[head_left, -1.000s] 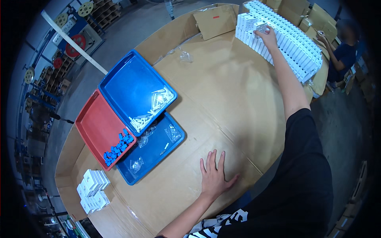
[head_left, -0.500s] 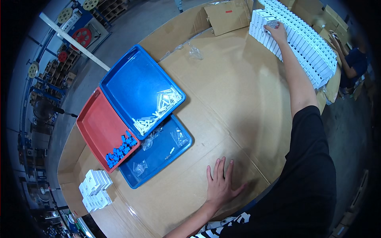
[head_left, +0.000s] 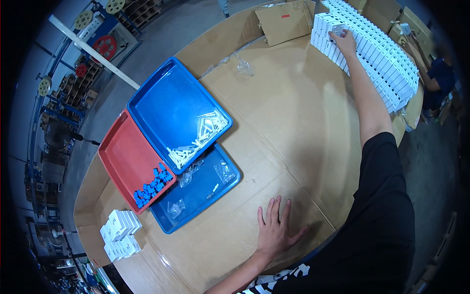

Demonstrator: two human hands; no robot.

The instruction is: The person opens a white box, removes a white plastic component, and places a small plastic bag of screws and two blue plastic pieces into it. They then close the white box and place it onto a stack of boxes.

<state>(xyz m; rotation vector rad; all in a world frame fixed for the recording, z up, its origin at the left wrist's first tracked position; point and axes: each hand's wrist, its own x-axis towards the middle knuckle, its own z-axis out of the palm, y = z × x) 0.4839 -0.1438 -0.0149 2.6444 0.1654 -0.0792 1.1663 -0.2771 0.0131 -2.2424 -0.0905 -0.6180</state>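
Note:
My right hand (head_left: 345,43) reaches to the far right, its fingers closed on what looks like a small clear plastic bag (head_left: 338,30). It is at the near left end of a long stack of small white boxes (head_left: 377,54) standing in tight rows. Fingers apart, my left hand (head_left: 274,228) lies on the cardboard surface (head_left: 264,161) near the front edge and holds nothing.
On the left, a blue tray (head_left: 171,108) has white sticks in one corner. A red tray (head_left: 125,147) with blue pieces and a lower blue tray (head_left: 196,208) with clear bags adjoin it. White boxes (head_left: 120,230) lie beyond. A co-worker (head_left: 435,78) is at right.
The whole view has shifted slightly, so things sit a little further right and lower. My right hand stays at the white boxes; my left hand still lies flat.

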